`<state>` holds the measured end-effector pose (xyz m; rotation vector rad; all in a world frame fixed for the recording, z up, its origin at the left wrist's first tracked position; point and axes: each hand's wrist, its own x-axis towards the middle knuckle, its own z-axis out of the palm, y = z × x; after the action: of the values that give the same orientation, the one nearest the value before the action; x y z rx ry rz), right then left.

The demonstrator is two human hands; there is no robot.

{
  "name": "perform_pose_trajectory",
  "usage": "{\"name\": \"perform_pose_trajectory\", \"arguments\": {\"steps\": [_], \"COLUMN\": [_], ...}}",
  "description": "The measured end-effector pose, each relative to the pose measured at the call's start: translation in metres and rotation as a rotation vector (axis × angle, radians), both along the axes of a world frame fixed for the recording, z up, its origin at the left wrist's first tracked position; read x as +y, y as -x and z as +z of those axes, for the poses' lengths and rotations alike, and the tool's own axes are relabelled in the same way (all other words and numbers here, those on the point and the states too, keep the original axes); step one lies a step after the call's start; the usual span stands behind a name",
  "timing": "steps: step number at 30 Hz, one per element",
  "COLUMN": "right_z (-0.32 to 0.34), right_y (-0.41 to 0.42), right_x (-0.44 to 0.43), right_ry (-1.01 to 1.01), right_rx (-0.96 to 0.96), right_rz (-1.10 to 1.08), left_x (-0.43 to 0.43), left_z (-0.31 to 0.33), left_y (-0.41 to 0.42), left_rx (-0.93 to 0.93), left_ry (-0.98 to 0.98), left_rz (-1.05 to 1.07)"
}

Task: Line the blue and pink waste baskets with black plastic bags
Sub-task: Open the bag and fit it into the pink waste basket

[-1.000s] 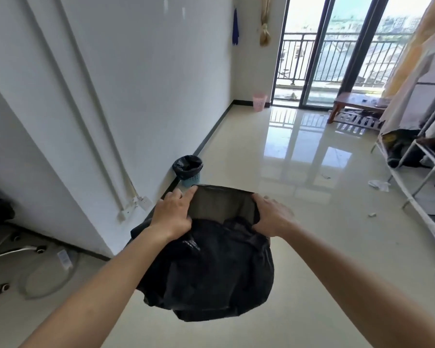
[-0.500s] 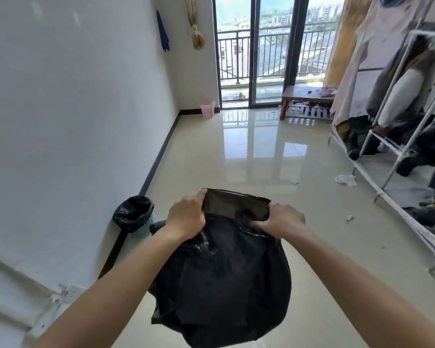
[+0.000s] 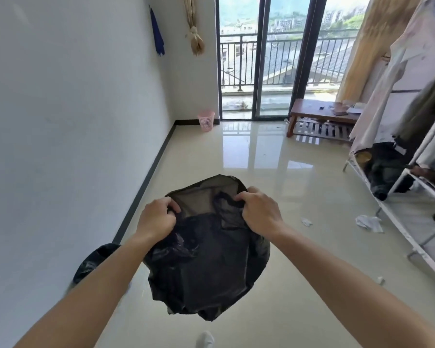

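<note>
A black plastic bag [image 3: 206, 267] hangs in the air in front of me, its mouth pulled partly open. My left hand [image 3: 156, 218] grips the left side of the rim and my right hand [image 3: 259, 212] grips the right side. The pink waste basket [image 3: 206, 121] stands unlined in the far corner by the balcony door. At the lower left, by the wall, the other basket [image 3: 93, 262] shows only its black bag lining, partly hidden behind my left forearm.
A white wall runs along the left. A low wooden bench [image 3: 322, 116] stands by the glass balcony door. A white clothes rack [image 3: 397, 197] with garments lines the right side. Paper scraps [image 3: 368, 222] lie on the glossy tiled floor.
I have walked forward along the wall: the lined basket has slid from ahead to my lower left, and the pink basket is nearer. Both hands keep hold of the bag.
</note>
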<state>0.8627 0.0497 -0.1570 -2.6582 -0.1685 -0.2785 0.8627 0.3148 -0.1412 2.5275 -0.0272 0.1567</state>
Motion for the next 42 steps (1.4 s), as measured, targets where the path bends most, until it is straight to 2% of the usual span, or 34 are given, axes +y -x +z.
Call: {"name": "perform_pose_trajectory", "arguments": {"steps": [4,7,10,14,20,25,32,37,42], "right_z": [-0.002,0.003,0.008,-0.002,-0.040,-0.040,-0.033,-0.059,-0.061], "right_y": [-0.128,-0.220,-0.298,-0.411,-0.616,-0.788,-1.018,-1.190,-1.351], "right_x": [0.012,0.011,-0.007,-0.042,-0.091,-0.120,-0.102,-0.075,-0.056], "right_ry": [0.024,0.100,0.184,0.107,-0.145,-0.210,-0.190,-0.086,0.069], "right_rx": [-0.025,0.047,0.135,0.218,0.174,0.344,0.314,0.296,0.382], "right_rz": [-0.036,-0.050,-0.031,-0.058,-0.143,-0.105,-0.063,-0.019,0.036], "left_x": [0.007,0.008,-0.001,-0.031,-0.085,-0.107,-0.088,-0.070,-0.047], "left_z": [-0.011,-0.007,0.002,0.000,-0.031,-0.023,-0.025,-0.055,-0.058], "left_y": [-0.127,-0.227,-0.323,-0.453,-0.658,-0.813,-1.008,-1.166,-1.338], "left_rx": [-0.036,-0.093,-0.052,-0.036,-0.062,0.030,0.090,0.154,0.264], "left_ry": [-0.049,-0.170,-0.260,-0.173,-0.067,-0.061,0.001,0.033,0.026], "left_rz": [0.025,-0.001,-0.088,-0.205,-0.219,-0.218,-0.149,-0.104,-0.143]}}
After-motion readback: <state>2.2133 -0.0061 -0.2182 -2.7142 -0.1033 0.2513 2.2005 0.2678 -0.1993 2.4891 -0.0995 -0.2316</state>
